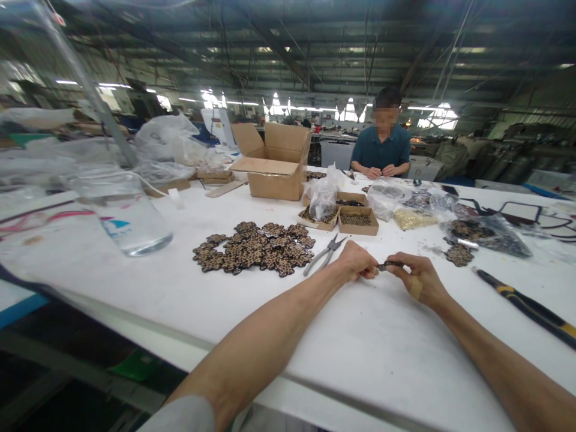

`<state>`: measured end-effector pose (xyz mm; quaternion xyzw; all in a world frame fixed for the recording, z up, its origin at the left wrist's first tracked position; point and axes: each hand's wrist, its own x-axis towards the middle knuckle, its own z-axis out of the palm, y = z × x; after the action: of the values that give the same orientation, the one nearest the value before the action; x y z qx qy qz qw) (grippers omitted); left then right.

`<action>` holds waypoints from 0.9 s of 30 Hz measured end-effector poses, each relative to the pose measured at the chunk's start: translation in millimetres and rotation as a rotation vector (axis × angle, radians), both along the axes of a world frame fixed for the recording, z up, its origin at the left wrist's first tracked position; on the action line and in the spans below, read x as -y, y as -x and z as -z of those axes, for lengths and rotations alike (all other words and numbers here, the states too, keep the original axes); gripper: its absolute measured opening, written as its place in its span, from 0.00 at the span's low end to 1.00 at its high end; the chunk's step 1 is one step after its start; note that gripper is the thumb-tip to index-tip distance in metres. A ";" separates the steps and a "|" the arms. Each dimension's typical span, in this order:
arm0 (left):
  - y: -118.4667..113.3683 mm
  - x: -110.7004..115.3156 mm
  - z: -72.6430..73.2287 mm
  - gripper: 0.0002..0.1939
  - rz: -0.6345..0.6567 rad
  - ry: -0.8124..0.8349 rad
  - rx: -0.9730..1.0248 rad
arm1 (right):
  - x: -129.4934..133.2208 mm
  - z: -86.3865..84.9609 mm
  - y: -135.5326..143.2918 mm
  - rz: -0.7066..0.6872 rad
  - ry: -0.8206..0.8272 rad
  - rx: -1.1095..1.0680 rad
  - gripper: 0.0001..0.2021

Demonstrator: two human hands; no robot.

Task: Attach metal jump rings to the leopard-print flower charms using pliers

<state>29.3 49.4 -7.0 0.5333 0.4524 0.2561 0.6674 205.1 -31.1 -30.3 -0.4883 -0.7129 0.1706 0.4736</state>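
Observation:
My left hand [359, 262] and my right hand [419, 281] meet above the white table, fingertips almost touching. Between them is a small dark piece [385, 266], too small to name. The right thumb and fingers pinch it; the left fingers are closed at its other end. A strip of tan tape sticks to the right hand near the thumb. Just left of my left hand lie pliers [324, 254] with grey handles, jaws pointing away. Farther left spreads a pile of leopard-print flower-shaped patches [256, 247].
Small cardboard trays [359, 221] of metal bits and an open carton [276, 180] stand farther back. A yellow-and-black-handled tool [526, 303] lies at right, near plastic bags [490, 234]. A water jug [130, 219] stands left. A person [382, 147] sits opposite.

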 end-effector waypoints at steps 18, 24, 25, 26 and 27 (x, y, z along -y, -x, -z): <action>2.7 -7.6 3.9 0.09 0.077 0.114 0.066 | -1.9 5.9 -1.4 0.000 0.089 -0.265 0.13; 2.3 -6.4 6.8 0.09 0.126 0.084 0.026 | 3.1 -3.4 -3.8 -0.054 0.033 -0.013 0.10; 2.2 -6.6 7.0 0.09 0.129 0.090 0.035 | 3.3 -4.0 -3.8 -0.052 0.028 -0.015 0.10; 2.1 -6.7 7.1 0.09 0.128 0.102 0.050 | 3.2 -3.8 -3.7 -0.048 0.026 -0.034 0.10; 2.1 -6.8 6.9 0.09 0.122 0.115 0.067 | 2.8 -3.0 -3.6 -0.041 0.029 -0.066 0.10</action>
<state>27.2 56.2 -13.9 0.5119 0.4105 0.2062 0.7259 208.7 -33.8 -27.3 -0.4744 -0.7042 0.2066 0.4862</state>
